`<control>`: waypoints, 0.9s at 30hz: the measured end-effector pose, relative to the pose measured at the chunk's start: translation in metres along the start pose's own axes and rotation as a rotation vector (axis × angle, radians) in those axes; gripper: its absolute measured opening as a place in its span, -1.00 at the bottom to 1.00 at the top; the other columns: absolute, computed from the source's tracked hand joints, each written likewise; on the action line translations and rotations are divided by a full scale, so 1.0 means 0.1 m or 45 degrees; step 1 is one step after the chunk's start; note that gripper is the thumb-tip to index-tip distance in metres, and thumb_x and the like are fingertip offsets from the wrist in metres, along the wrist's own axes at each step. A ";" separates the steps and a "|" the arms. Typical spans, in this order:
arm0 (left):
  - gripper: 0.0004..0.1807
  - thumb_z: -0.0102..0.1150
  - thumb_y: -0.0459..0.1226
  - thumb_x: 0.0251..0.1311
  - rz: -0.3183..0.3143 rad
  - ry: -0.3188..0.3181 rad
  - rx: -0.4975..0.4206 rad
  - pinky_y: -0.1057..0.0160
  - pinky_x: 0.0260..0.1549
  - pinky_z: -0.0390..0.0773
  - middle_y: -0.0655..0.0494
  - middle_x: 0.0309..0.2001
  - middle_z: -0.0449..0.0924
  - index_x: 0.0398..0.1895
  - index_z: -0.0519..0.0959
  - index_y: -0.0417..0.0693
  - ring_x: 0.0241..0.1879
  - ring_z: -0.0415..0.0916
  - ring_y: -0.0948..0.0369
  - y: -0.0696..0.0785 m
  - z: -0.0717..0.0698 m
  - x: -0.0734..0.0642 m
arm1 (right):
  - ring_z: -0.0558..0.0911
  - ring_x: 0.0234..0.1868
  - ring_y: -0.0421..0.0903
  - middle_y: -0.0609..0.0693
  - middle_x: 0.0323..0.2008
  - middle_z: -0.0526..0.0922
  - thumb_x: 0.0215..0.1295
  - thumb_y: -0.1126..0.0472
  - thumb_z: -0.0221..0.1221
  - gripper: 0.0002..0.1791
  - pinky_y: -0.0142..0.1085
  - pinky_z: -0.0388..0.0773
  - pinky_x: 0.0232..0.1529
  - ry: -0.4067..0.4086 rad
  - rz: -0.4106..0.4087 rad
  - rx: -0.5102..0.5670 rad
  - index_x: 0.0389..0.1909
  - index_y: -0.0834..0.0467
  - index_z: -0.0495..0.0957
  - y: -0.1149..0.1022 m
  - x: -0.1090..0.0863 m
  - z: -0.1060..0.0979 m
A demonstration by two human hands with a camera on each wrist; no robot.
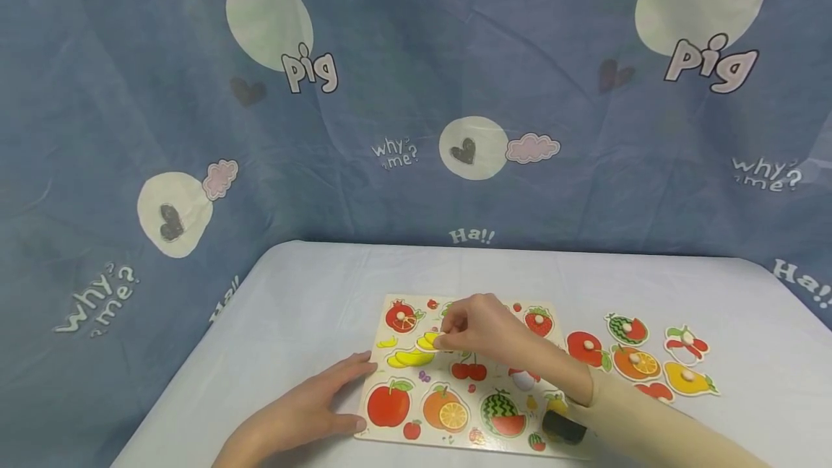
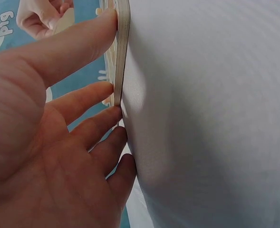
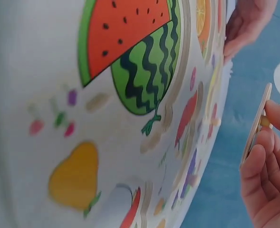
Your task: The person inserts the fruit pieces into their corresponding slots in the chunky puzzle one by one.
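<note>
A wooden fruit puzzle board (image 1: 455,417) lies on the white table. My right hand (image 1: 484,327) is over its upper middle, thumb and fingers pinching the small knob of a thin banana puzzle piece (image 1: 427,341). The right wrist view shows this piece (image 3: 256,124) edge-on, raised off the board. Below it in the head view is the board's banana picture (image 1: 409,359). My left hand (image 1: 305,406) rests at the board's left side, its thumb and fairly straight fingers touching the edge (image 2: 122,52). A pomegranate piece (image 1: 401,317) and a strawberry piece (image 1: 538,321) sit in the board.
Right of the board lie several loose knobbed pieces: a watermelon (image 1: 627,329), an orange (image 1: 635,362), a red apple (image 1: 585,347), a yellow pear-like fruit (image 1: 690,379) and cherries (image 1: 685,345). A blue printed cloth (image 1: 403,201) hangs behind the table.
</note>
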State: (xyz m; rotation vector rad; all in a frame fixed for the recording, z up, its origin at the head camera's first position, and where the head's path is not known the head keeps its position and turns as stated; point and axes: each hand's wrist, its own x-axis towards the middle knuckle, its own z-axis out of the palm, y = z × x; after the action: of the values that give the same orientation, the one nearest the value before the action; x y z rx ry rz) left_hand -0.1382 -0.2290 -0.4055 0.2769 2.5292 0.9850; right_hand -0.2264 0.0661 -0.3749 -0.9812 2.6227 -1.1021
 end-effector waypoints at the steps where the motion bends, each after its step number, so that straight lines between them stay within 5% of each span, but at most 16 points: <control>1: -0.19 0.46 -0.01 0.00 0.004 -0.001 0.000 -0.34 0.22 0.24 0.05 0.46 0.21 0.39 0.38 0.20 0.39 0.17 -0.06 0.00 0.00 0.00 | 0.47 -0.60 -0.26 -0.29 -0.60 0.59 0.14 0.12 0.42 -0.87 -0.37 0.46 -0.55 -0.003 0.003 0.009 -0.50 -0.06 0.65 0.00 0.01 0.02; 27: -0.18 0.48 -0.04 -0.01 -0.010 -0.007 0.017 -0.33 0.23 0.23 0.03 0.46 0.20 0.38 0.39 0.19 0.41 0.12 -0.08 0.05 -0.05 -0.04 | 0.47 -0.54 -0.22 -0.24 -0.62 0.57 0.08 0.06 0.46 -0.82 -0.38 0.44 -0.52 -0.080 0.055 -0.020 -0.56 -0.05 0.64 -0.10 0.27 0.27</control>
State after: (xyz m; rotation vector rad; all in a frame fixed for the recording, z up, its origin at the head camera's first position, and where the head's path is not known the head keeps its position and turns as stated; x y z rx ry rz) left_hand -0.1367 -0.2299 -0.3978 0.2728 2.5307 0.9629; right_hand -0.2330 0.0289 -0.3843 -0.9419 2.5938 -1.0260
